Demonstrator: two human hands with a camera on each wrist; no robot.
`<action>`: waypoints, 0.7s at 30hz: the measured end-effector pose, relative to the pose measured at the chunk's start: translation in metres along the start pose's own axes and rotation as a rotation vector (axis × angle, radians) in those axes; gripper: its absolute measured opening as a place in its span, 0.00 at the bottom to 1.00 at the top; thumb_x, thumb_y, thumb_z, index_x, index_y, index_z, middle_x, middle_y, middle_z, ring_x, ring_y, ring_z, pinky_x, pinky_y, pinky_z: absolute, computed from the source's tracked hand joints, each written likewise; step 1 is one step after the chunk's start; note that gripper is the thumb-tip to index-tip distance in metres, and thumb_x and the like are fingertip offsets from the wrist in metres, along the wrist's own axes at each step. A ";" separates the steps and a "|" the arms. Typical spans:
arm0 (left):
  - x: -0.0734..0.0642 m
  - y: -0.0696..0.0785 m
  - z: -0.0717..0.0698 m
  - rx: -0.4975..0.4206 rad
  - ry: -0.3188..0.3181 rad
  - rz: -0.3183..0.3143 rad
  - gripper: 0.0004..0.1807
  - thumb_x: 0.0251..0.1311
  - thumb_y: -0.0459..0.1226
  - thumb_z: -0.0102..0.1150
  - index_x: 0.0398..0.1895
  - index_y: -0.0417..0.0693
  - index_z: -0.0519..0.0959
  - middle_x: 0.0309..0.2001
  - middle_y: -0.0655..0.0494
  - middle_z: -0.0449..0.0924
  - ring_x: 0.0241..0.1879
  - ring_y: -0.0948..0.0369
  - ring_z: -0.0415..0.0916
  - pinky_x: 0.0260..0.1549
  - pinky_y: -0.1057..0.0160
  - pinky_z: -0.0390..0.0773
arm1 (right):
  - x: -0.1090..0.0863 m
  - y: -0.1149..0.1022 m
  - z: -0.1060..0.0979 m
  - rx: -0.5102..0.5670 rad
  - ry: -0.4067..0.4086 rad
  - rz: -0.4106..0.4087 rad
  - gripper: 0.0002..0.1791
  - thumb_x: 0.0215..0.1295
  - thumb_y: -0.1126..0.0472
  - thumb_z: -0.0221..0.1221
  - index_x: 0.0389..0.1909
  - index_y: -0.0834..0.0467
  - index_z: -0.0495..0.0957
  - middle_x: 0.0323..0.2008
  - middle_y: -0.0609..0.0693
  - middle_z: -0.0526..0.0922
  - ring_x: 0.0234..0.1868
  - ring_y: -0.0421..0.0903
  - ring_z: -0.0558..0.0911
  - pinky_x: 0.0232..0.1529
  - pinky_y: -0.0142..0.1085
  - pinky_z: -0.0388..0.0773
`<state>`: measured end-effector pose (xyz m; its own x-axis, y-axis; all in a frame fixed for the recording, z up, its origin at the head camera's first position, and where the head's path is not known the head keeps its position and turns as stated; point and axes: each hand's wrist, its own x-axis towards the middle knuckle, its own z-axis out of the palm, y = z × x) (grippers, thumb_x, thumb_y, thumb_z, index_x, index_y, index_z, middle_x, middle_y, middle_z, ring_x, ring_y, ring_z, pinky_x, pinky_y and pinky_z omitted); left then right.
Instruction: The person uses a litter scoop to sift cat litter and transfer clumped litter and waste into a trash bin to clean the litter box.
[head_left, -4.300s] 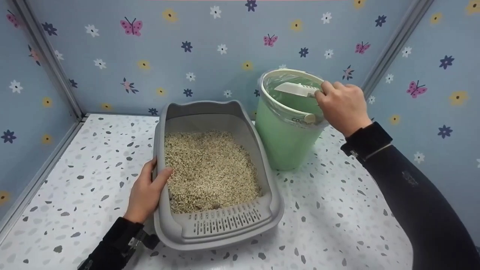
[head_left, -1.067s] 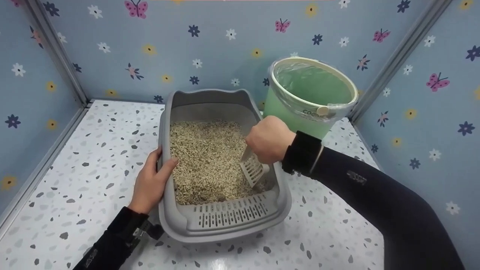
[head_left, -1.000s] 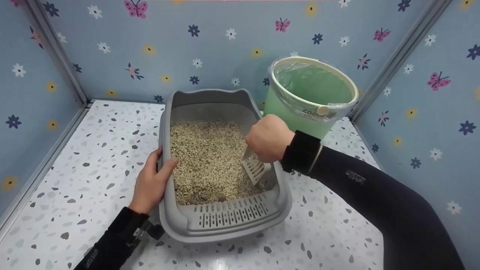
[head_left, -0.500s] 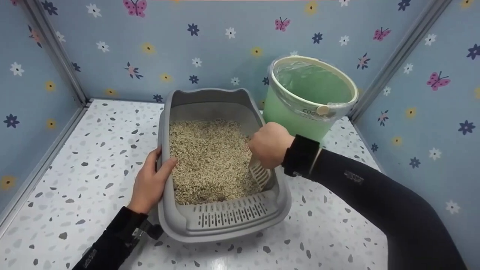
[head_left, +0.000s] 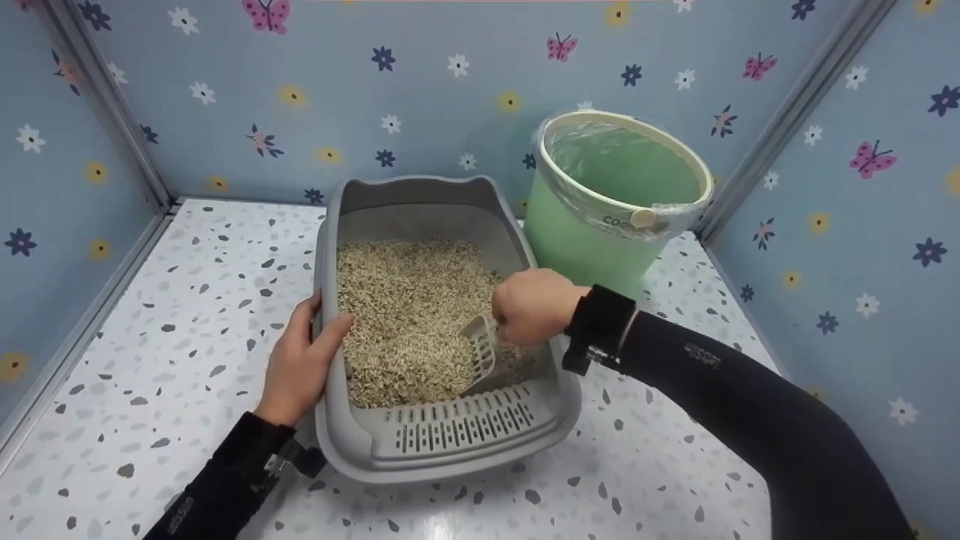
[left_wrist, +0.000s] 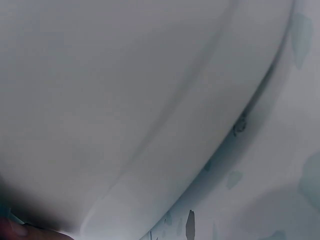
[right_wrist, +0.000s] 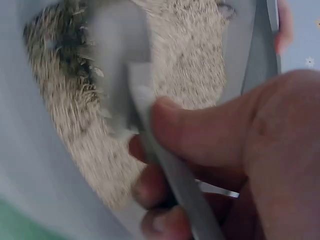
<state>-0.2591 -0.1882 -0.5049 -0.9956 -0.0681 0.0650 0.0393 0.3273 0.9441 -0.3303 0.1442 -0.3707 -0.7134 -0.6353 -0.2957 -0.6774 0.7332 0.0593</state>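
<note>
A grey litter box [head_left: 450,466] holds pale pellet litter [head_left: 405,300]. My left hand [head_left: 298,367] grips its left rim, thumb over the edge and fingers outside. In the left wrist view the box's outer wall [left_wrist: 100,100] fills most of the picture, with only a bit of finger at the lower left. My right hand [head_left: 536,306] grips a slotted litter scoop [head_left: 484,354] by its handle; the scoop's tip is in the litter near the perforated front ledge. In the right wrist view the thumb presses on the scoop handle [right_wrist: 175,175], and the scoop head is blurred.
A green bin [head_left: 585,247] with a clear plastic liner and cream ring stands right of the litter box, close to its side. Flower-patterned panels [head_left: 435,97] enclose the back and both sides. The floor [head_left: 187,300] is white with grey specks.
The right hand has brought the scoop from over the bin into the box. Lately the scoop moved left from the front right corner, pushing litter and baring some box bottom. The left hand keeps its grip.
</note>
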 end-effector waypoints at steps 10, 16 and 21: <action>0.002 0.001 0.005 0.005 0.003 0.022 0.49 0.81 0.65 0.54 0.93 0.51 0.53 0.88 0.45 0.58 0.84 0.41 0.60 0.81 0.39 0.62 | 0.039 -0.031 0.039 0.325 -0.036 -0.115 0.18 0.79 0.52 0.69 0.27 0.54 0.84 0.21 0.40 0.72 0.22 0.40 0.69 0.26 0.35 0.67; 0.002 0.000 0.003 0.010 0.010 0.012 0.49 0.81 0.65 0.55 0.92 0.52 0.54 0.88 0.44 0.59 0.81 0.38 0.64 0.79 0.37 0.65 | 0.057 -0.040 0.041 0.358 -0.116 -0.129 0.19 0.83 0.50 0.66 0.29 0.51 0.77 0.23 0.41 0.70 0.23 0.39 0.68 0.27 0.35 0.67; 0.001 -0.002 0.001 0.015 0.018 -0.006 0.50 0.79 0.67 0.55 0.92 0.53 0.54 0.88 0.44 0.59 0.80 0.37 0.64 0.78 0.36 0.66 | 0.065 -0.048 0.039 0.331 -0.192 -0.153 0.19 0.86 0.51 0.62 0.31 0.50 0.72 0.27 0.43 0.71 0.28 0.41 0.71 0.31 0.34 0.70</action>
<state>-0.2598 -0.1882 -0.5066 -0.9941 -0.0866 0.0651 0.0318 0.3408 0.9396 -0.3372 0.0775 -0.4302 -0.5414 -0.7094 -0.4514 -0.6569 0.6919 -0.2996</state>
